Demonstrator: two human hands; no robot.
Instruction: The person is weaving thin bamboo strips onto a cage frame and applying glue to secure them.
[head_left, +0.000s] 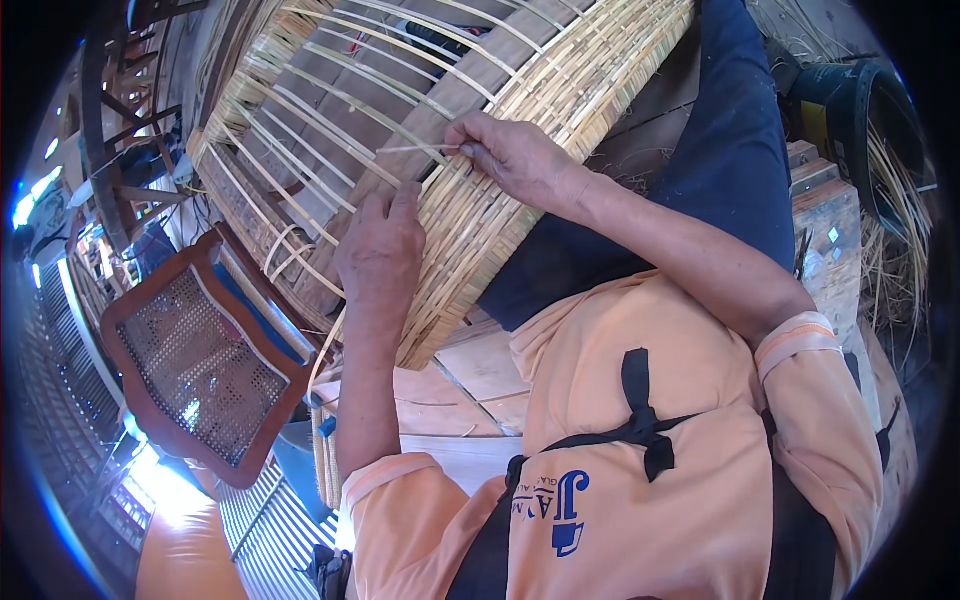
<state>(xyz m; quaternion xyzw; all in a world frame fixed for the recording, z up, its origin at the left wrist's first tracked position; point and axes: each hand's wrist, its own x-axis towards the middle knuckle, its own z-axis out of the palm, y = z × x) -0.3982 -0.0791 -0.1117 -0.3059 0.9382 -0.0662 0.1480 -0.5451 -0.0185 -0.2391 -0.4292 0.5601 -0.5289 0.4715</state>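
Note:
A long woven panel (480, 215) of pale, straw-coloured strands lies slantwise across my lap. Bare ribs (320, 150) run from its woven edge to another woven band (245, 95) at the far left. My right hand (520, 165) pinches a thin pale strand (425, 149) between thumb and fingers, just above the weave's edge. Lower left, my left hand (382, 250) lies on the same edge, its fingers bent and close together over the ribs; its fingertips are partly hidden. A wooden board (465, 95) shows beneath the ribs.
A brown wooden frame with a cane mesh (200, 350) leans at the left. At the right stands a dark bucket (850, 120), beside loose dry strands (895, 200) and a wooden block (830, 230). Planks (470, 390) lie below the panel. Wooden furniture parts (115, 150) stand upper left.

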